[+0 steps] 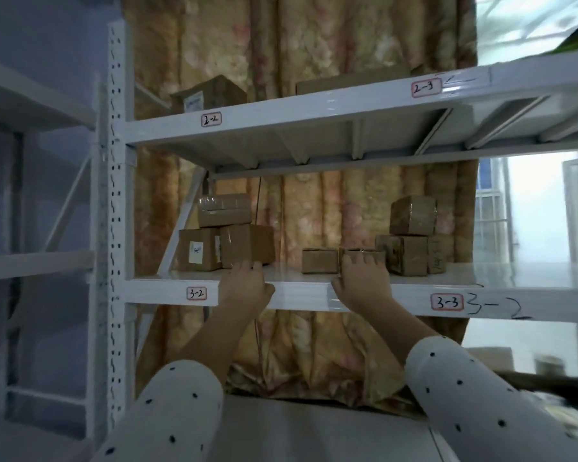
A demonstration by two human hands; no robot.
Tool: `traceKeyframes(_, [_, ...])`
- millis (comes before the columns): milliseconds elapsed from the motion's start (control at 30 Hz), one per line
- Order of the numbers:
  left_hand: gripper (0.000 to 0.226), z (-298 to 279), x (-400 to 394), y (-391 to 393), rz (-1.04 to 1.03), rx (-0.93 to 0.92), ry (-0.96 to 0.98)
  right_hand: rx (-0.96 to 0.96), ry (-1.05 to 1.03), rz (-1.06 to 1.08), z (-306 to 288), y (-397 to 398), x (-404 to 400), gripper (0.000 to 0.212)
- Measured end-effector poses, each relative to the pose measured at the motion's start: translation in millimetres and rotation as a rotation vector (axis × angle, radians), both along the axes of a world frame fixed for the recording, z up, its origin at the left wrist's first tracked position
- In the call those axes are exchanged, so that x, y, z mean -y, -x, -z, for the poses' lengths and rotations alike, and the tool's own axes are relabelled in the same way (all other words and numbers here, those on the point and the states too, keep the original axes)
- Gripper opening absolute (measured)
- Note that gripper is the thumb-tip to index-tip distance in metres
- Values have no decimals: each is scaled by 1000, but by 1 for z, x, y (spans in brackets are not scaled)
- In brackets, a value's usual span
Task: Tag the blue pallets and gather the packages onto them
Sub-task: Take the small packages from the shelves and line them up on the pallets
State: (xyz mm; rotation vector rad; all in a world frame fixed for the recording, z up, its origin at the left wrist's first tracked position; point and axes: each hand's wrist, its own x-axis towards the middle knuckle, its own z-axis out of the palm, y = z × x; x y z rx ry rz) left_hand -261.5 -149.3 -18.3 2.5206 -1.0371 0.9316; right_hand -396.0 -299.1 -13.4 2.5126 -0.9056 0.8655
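1. We see a white metal rack (117, 195) on the left, with a lower shelf (297, 291) marked 3-2 and 3-3.
2. Three brown boxes (227, 241) sit stacked at the far left of that shelf.
3. Our left hand (246, 286) reaches up just under those boxes. Its fingers look loose and hold nothing.
4. A small box (319, 260) sits in the middle.
5. Our right hand (364, 278) lies spread on the next small box (364, 253), fingers over its front.
6. More taped boxes (411, 235) are stacked to the right.
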Motion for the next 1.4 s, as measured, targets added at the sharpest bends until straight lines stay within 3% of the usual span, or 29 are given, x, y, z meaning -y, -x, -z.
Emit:
traceKeyframes(400, [48, -24, 61, -42, 216, 15, 44, -6, 120, 145, -38, -47, 10, 42])
traceKeyframes(733, [68, -47, 115, -80, 301, -347, 20, -8, 88, 259, -57, -108, 37, 49])
traceKeyframes(933, [65, -48, 129, -103, 405, -540, 22, 53, 68, 316, -55, -132, 36, 32])
traceKeyframes(1100, [53, -60, 131, -117, 536, -623, 18, 204, -126, 321, -60, -148, 29, 31])
traceKeyframes(1233, [46, -66, 130, -137, 593, -630, 44, 397, -449, 166, -63, -168, 32, 28])
traceKeyframes(1400, [47, -63, 128, -160, 629, -628, 47, 438, -666, 104, -54, -201, 35, 57])
